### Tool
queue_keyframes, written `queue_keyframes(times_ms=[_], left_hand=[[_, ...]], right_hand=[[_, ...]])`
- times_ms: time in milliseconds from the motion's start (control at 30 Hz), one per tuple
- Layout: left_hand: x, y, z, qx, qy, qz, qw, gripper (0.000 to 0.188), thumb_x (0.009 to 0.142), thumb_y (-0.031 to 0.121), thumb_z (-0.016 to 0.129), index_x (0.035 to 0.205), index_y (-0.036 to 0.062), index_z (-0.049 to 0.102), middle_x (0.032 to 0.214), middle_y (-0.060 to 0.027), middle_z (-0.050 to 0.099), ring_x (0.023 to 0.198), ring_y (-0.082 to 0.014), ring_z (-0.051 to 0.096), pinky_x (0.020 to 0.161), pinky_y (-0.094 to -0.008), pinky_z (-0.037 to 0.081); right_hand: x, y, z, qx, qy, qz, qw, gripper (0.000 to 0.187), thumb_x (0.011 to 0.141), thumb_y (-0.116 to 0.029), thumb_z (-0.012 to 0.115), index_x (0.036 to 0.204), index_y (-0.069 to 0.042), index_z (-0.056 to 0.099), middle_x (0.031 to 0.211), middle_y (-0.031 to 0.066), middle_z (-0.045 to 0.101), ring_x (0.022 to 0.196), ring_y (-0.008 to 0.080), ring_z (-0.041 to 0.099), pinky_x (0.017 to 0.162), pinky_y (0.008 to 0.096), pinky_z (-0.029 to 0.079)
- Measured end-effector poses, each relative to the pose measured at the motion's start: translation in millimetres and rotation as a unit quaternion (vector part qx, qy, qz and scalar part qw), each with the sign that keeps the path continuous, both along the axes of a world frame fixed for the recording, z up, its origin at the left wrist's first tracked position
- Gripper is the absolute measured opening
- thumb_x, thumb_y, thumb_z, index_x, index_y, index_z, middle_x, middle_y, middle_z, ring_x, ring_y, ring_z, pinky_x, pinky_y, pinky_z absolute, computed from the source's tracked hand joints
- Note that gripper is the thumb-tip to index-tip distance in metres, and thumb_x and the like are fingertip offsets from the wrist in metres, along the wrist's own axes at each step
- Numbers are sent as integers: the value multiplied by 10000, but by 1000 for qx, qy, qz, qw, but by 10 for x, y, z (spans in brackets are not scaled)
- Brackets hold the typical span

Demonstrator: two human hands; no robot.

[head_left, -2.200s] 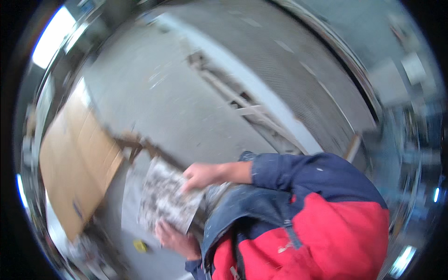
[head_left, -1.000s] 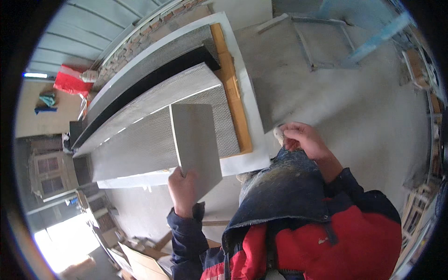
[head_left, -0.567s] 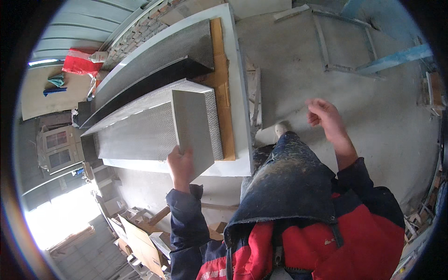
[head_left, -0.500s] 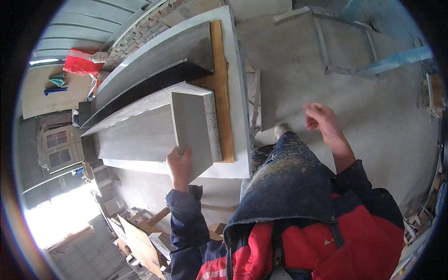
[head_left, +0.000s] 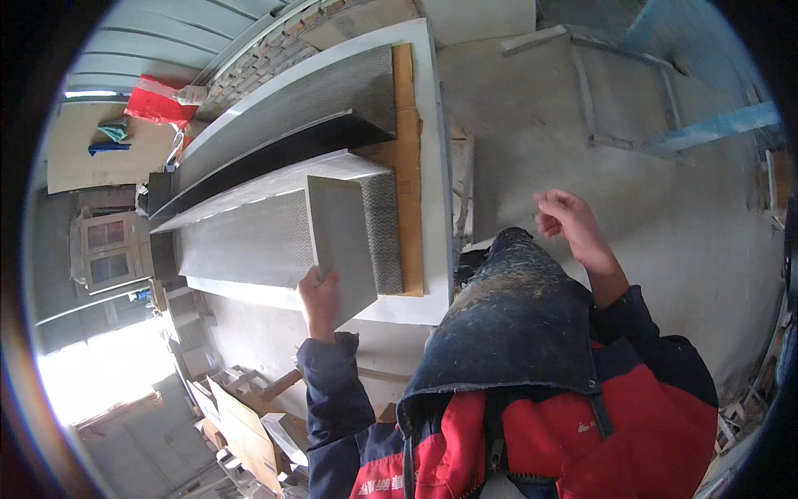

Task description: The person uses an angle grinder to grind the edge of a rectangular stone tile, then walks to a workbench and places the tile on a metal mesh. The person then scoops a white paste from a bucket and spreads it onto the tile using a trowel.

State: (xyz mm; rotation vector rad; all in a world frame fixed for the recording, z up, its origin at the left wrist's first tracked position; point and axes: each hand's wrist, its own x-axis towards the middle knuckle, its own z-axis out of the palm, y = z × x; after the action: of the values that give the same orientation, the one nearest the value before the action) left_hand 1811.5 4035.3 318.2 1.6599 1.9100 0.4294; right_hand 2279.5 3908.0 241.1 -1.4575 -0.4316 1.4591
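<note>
My left hand (head_left: 319,298) is closed on the lower left edge of a flat, smooth grey rectangular panel (head_left: 344,241), thumb on the near face. The panel stands tilted over the near end of a long grey channel-shaped piece (head_left: 245,237) with a textured surface. A second long piece (head_left: 332,100), with a patterned grey face and a dark side, lies beyond it. Brown cardboard (head_left: 408,166) shows beneath both on a white-topped table (head_left: 437,208). Away from the table, over the floor, my right hand (head_left: 573,223) is raised with curled fingers; nothing shows in it.
A wooden support (head_left: 464,183) shows beside the table's right edge. On the floor at the upper right lies a metal frame (head_left: 584,91), near a blue beam (head_left: 715,126). Cardboard sheets and offcuts (head_left: 241,424) are piled at lower left. A red bag (head_left: 158,101) sits at the far end.
The table and its pieces sit slightly lower and further right in view. My left hand still grips the panel. The shoe seen earlier is now hidden behind the apron.
</note>
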Motion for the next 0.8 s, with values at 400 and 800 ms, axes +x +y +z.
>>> queue_keyframes(times_ms=[400,800], left_hand=[[243,149,42,15,81,-21,996,235,864,199,686,871,-36,677,672,-190,644,597,-245,594,629,-413,490],[339,126,144,7,90,-26,996,268,882,236,679,953,-22,686,833,-234,702,787,-389,696,741,-463,535]], right_hand=[[-108,282,-48,-13,6,21,1000,277,985,-281,680,1158,-66,703,833,12,685,713,104,658,645,254,521],[-531,1218,296,120,-131,177,968,345,992,-295,672,1197,-18,694,868,35,720,776,116,679,696,282,534]])
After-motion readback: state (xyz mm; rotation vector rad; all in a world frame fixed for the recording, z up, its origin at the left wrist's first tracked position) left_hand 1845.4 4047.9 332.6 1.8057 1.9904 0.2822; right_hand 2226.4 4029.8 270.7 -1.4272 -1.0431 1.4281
